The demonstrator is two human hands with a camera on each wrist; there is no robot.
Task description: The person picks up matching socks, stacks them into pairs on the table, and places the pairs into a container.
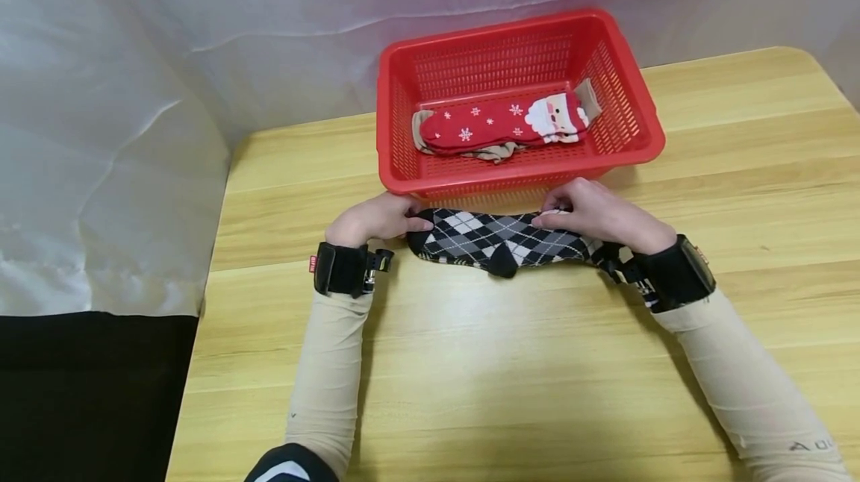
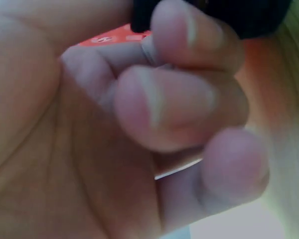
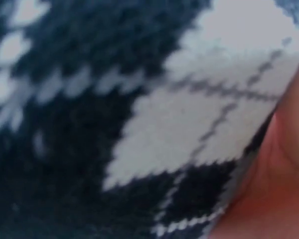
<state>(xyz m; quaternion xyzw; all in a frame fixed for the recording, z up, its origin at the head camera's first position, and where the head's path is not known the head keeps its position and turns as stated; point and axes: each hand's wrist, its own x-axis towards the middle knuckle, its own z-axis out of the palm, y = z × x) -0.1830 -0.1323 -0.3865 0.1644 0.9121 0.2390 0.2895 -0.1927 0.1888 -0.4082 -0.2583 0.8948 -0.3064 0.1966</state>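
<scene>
An argyle sock (image 1: 497,236) in black, grey and white is stretched lengthwise over the wooden table, its black heel patch towards me. At its black toe end, my left hand (image 1: 376,218) pinches the fabric between thumb and fingers. My right hand (image 1: 598,210) pinches the upper edge nearer the cuff, which is partly hidden by the wrist strap. Curled fingertips of the left hand (image 2: 179,109) fill the left wrist view, below dark fabric. Close up in the right wrist view, the sock's knit (image 3: 179,124) lies against part of the right hand (image 3: 269,194).
A red plastic basket (image 1: 628,86) stands just behind the sock. Inside it lies a red Santa sock (image 1: 484,124) with snowflakes, on top of beige fabric (image 1: 497,152) that looks like socks. Behind the wooden table (image 1: 470,377) hangs a pale curtain (image 1: 282,49).
</scene>
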